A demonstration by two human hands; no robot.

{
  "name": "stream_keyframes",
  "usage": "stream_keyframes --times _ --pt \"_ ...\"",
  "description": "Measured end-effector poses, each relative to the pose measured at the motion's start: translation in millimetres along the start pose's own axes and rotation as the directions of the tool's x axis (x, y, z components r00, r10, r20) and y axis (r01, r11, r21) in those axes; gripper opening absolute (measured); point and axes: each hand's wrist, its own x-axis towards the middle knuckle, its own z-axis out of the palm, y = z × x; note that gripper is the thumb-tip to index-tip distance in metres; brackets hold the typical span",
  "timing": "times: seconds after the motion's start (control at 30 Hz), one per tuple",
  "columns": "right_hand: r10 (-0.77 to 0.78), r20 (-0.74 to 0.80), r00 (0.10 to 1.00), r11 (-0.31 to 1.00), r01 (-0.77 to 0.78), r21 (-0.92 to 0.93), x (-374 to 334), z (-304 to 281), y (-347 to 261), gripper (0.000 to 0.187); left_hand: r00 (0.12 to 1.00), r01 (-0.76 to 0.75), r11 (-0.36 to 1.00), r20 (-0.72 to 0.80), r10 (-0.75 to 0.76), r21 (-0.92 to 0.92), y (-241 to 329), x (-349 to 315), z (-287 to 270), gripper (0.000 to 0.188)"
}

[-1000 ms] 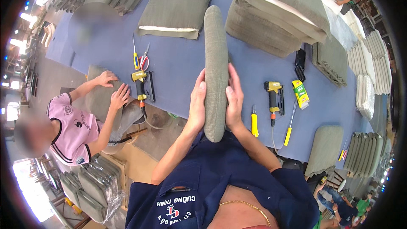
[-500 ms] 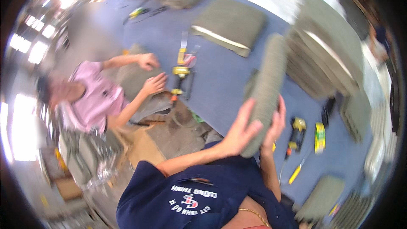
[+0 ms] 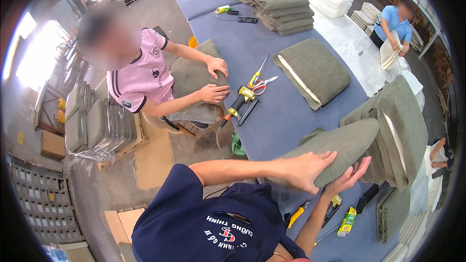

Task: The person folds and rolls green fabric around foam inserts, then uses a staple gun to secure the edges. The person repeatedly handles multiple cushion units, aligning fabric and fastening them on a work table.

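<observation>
A grey-green seat cushion (image 3: 340,146) is tilted in front of me, over the near side of the blue table. My left hand (image 3: 310,169) presses along its near edge, fingers stretched over the fabric. Under the right part of that edge, my right hand (image 3: 345,177) supports it with fingers extended. Between them the two hands hold the cushion. Beyond it lies another cushion (image 3: 318,73) with a pale strip along one side. A stack of cushions (image 3: 403,131) stands just right of the held one.
On the table (image 3: 213,34) lie a staple gun (image 3: 241,101), scissors (image 3: 262,84) and a yellow-handled screwdriver (image 3: 254,78). A second staple gun (image 3: 334,206) and a yellow-green box (image 3: 346,221) sit near my right forearm. A co-worker in pink (image 3: 145,68) handles a cushion at left.
The held cushion has turned from standing edge-on to a flatter tilt, showing its broad face. My hands have shifted right and lower along its edge. The view has swung.
</observation>
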Motion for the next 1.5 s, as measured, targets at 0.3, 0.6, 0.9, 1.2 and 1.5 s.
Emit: stream_keyframes --times 0.3,0.6,0.9,1.2,1.5 --pt "-0.579 0.486 0.655 0.785 0.608 0.116 65.5 19.1 34.8 0.048 0.972 0.036 0.994 -0.237 -0.009 0.108 -62.2 -46.3 -7.7 0.097" --pt "-0.695 0.407 0.592 0.676 0.732 0.089 84.3 42.5 45.8 0.05 0.855 0.123 0.982 -0.518 -0.033 0.141 -63.2 -52.1 -14.1 0.076" --pt "-0.713 0.342 0.612 0.669 0.74 0.07 79.8 46.8 52.8 0.047 0.851 0.118 0.984 -0.524 -0.03 0.135 -68.4 -51.3 -15.5 0.076" --pt "-0.674 0.311 0.67 0.708 0.706 0.013 76.0 48.1 51.8 0.044 0.858 0.116 0.986 -0.512 -0.04 0.118 -70.1 -48.8 -22.4 0.077" --pt "-0.797 0.12 0.591 0.542 0.614 0.574 156.9 -8.0 -162.4 0.049 0.877 0.142 0.987 -0.473 -0.088 0.08 -73.2 -48.9 -32.3 0.077"
